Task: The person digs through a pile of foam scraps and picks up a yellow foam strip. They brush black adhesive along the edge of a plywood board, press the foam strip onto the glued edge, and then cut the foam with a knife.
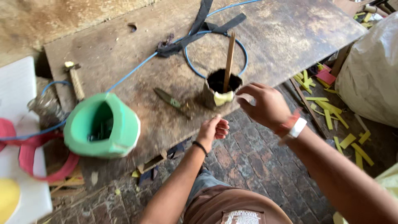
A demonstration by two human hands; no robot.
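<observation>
The counter [286, 37] is a broad, stained wooden board that runs from about nine o'clock up to one o'clock, its near edge slanting across the middle of the view above a brick floor [257, 166]. At three o'clock a large white sack [369, 79] leans by the counter's end, with yellow strips [331, 114] scattered on the floor beside it. At eight o'clock a green bowl-shaped container [101, 126] sits on the counter's near edge, and a hammer [75, 81] lies just beyond it, handle pointing toward the viewer. A blue cable [195, 66] loops across the board at twelve o'clock under black straps [199, 29]. Near the centre stands the can [218, 90], a small dark, grimy tin, upright close to the counter's edge, its inside black and a pale yellowish patch on its near wall. The wooden stick [229, 62] stands in it, long axis nearly vertical, leaning slightly and pointing toward twelve o'clock. A pair of scissors [171, 99] lies just at nine o'clock of the can. The right hand [265, 103] hovers just at three o'clock of the can, fingers spread and curled toward its rim, holding nothing; whether they touch it cannot be told. The left hand [213, 130] hangs at six o'clock of the can, below the counter edge, fingers loosely curled, empty, well apart from the right.
</observation>
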